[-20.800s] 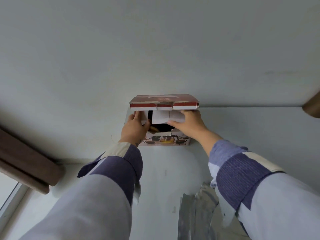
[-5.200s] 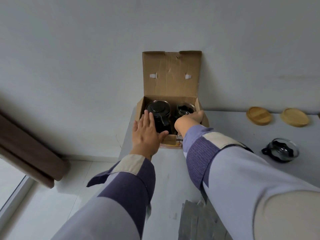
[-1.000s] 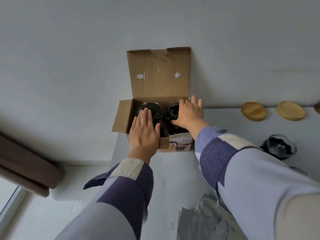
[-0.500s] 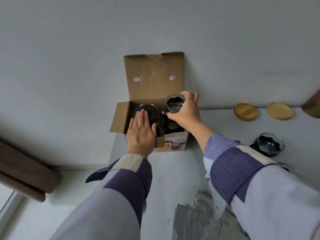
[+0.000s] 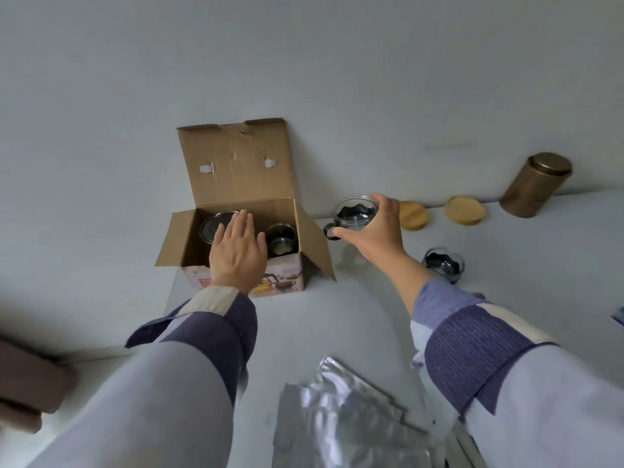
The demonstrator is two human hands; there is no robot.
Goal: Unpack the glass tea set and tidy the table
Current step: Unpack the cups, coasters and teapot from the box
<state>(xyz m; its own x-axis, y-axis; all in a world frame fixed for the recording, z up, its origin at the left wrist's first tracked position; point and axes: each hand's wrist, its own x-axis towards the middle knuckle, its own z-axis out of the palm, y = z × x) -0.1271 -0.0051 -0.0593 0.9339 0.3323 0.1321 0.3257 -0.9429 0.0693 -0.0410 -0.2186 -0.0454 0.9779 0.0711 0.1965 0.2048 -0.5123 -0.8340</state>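
Your right hand [image 5: 373, 231] grips glass cup [image 5: 354, 213] at box's [image 5: 243, 238] 3 o'clock, off the table | left hand [image 5: 238, 253] flat, fingers straight, on box | cup likely fragile, slick: hold the rim or handle, set down gently

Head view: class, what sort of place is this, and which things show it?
Probably a home, at a white table against a plain wall: a carton of glass teaware, wooden coasters and a brass tin.

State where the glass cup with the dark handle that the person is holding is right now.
The glass cup is held by the right hand above the table, between the cardboard box and the nearer wooden coaster.
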